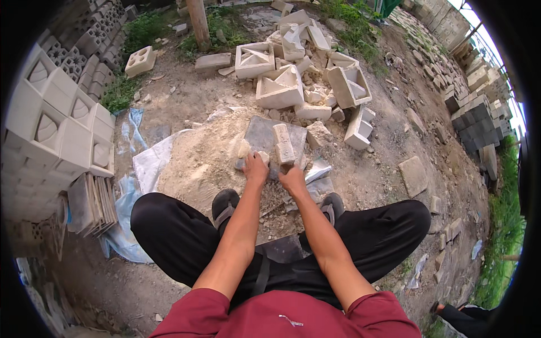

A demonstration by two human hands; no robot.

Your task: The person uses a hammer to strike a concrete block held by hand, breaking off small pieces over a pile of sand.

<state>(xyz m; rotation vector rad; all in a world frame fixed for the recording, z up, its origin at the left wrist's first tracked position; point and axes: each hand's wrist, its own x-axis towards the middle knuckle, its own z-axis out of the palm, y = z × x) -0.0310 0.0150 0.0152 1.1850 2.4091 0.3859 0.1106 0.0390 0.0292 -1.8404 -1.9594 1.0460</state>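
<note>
On the grey slab in front of the knees, a small pale lump is gripped by the left hand and a long broken block by the right hand, apparently being sorted, so steady lifting seems called for.

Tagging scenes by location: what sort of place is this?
Likely an outdoor yard for cast concrete blocks: stacked decorative blocks, a rubble pile of broken blocks, bare dirt ground with a sand heap.
</note>
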